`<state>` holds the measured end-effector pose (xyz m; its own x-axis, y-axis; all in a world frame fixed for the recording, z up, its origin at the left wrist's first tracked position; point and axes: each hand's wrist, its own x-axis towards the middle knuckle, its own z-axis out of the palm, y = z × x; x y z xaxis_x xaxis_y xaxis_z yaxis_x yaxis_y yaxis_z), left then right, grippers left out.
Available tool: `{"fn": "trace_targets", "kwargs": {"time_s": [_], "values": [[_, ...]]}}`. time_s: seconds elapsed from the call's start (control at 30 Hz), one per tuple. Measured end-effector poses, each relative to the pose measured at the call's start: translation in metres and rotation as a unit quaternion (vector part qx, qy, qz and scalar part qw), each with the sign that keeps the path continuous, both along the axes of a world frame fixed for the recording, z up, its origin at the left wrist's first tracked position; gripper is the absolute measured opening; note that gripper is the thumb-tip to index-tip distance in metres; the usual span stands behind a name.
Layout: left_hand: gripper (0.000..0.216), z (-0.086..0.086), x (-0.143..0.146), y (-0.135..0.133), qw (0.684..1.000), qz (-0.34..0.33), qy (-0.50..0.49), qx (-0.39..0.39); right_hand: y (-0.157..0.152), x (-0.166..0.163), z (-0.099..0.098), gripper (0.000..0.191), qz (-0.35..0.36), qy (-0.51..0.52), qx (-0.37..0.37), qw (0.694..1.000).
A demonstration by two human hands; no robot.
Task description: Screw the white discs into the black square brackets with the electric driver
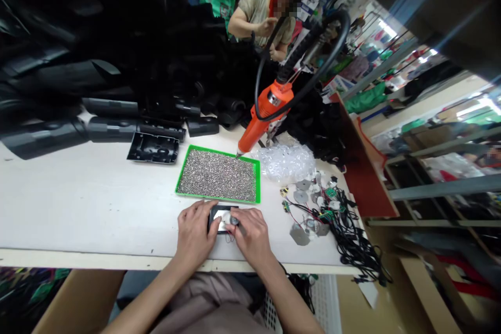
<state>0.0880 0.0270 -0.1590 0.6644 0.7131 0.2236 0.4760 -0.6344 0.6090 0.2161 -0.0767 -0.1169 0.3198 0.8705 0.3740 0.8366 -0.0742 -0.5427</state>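
A small black plastic housing (219, 215) with a shiny metal plate inside lies on the white table, near its front edge. My left hand (193, 235) curls around the housing's left side and holds it. My right hand (250, 232) rests on its right side, fingers pinched on a small round part at the housing's edge. Thin wires trail from under the housing toward me.
A green tray (180, 180) full of tiny screws sits just behind my hands. An orange electric screwdriver (264, 115) hangs on a cable above the tray's right corner. Wired motors and metal discs (319, 209) lie at right, black plastic parts (117, 125) at the back. Another person sits behind.
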Motion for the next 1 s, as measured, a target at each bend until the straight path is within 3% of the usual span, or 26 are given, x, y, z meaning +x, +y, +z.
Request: {"fn": "trace_targets", "kwargs": {"time_s": [0.13, 0.23, 0.63, 0.83, 1.0], "values": [[0.035, 0.000, 0.002, -0.002, 1.000, 0.002, 0.009, 0.011, 0.010, -0.001, 0.012, 0.020, 0.025, -0.087, -0.068, 0.994], [0.037, -0.001, 0.003, -0.004, 1.000, 0.009, 0.013, 0.017, 0.014, 0.003, 0.013, 0.018, 0.042, -0.086, -0.091, 0.991], [0.038, 0.000, 0.002, -0.003, 1.000, 0.006, 0.018, 0.006, 0.018, 0.007, 0.014, 0.015, 0.071, -0.116, -0.099, 0.986], [0.037, -0.002, 0.002, -0.003, 1.000, 0.010, 0.018, 0.018, 0.014, 0.010, -0.001, 0.017, 0.051, -0.093, -0.061, 0.993], [0.038, 0.000, 0.002, -0.002, 1.000, 0.007, 0.014, 0.004, 0.015, 0.006, -0.006, 0.018, 0.029, -0.087, -0.076, 0.993]]}}
